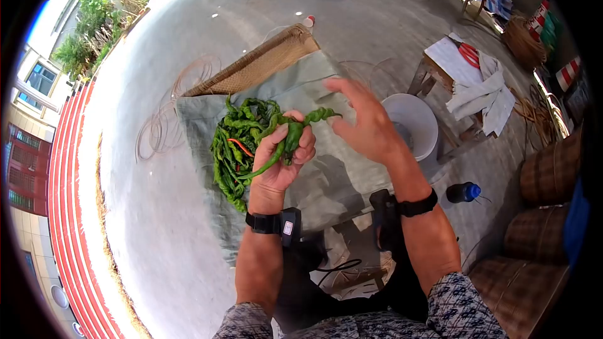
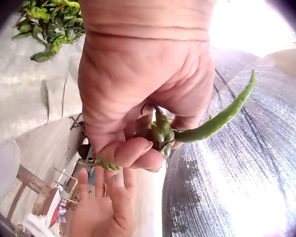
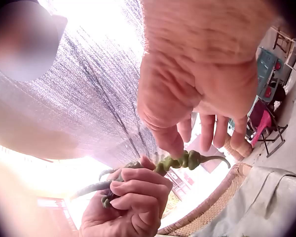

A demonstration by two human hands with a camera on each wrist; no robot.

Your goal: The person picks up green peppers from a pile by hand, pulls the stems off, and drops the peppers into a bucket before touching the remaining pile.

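Observation:
My left hand (image 1: 282, 154) grips several green chili peppers, its fingers curled round them. A long curved pepper (image 2: 219, 121) juts from that grip in the left wrist view. From its upper side a twisted green pepper (image 1: 320, 114) points toward my right hand (image 1: 369, 122). That right hand has its fingers extended, and its thumb (image 3: 170, 143) overlaps the twisted pepper in the right wrist view. Below and left of my left hand, a heap of green peppers (image 1: 225, 150) with a reddish one (image 1: 240, 145) lies on a grey-green cloth (image 1: 326, 188).
The cloth drapes over a woven basket (image 1: 260, 63). A pale bucket (image 1: 411, 103) stands to the right, with a low wooden stool beyond it bearing red-handled scissors (image 1: 468, 54) and a whitish cloth (image 1: 483, 91). Nearer me is a dark bottle with a blue cap (image 1: 463, 193).

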